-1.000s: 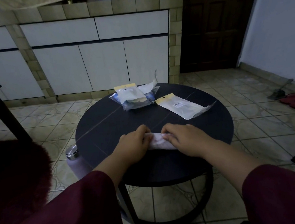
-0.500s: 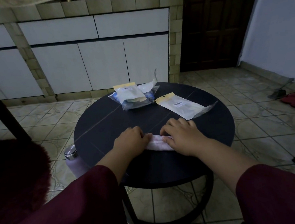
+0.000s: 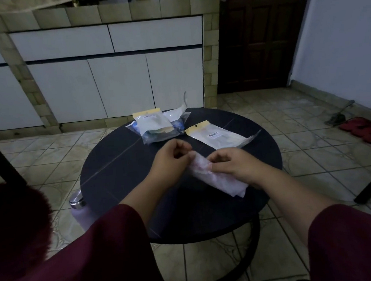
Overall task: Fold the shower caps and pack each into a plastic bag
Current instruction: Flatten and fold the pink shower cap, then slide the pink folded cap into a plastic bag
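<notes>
**Folded cap lifted, bag waiting at the far right**

Beside the table's left edge, on the floor, stands a bottle [image 3: 77, 201] with a metal lid. At the far edge of the round table [image 3: 120, 167] lies a pile of packs [image 3: 157, 127], at least one yellow-topped bag over blue-tinted ones.

The left hand [image 3: 170, 161] hovers near the table's middle with its fingers curled in; whether they pinch the near end of the cap or hold nothing is not clear. The cap [image 3: 216, 177], folded into a long pale strip, runs from between the hands down toward the near right edge. The right hand [image 3: 231, 165] grips it, thumb and fingers pinching its upper part. An empty-looking bag [image 3: 215, 135] with a yellow header lies just beyond the right hand, its clear mouth pointing to the right edge.

The step in hand seems to be the last fold or the move to the bag. To do it well, keep the strip pinched so the slippery layers do not spring open, fold it short enough for the bag's width, then hold the mouth open with the free hand and slide the cap in narrow end first.

The room is dim. The cap's folds, its lower end, the left fingertips and the pile's count are hard to make out.
</notes>
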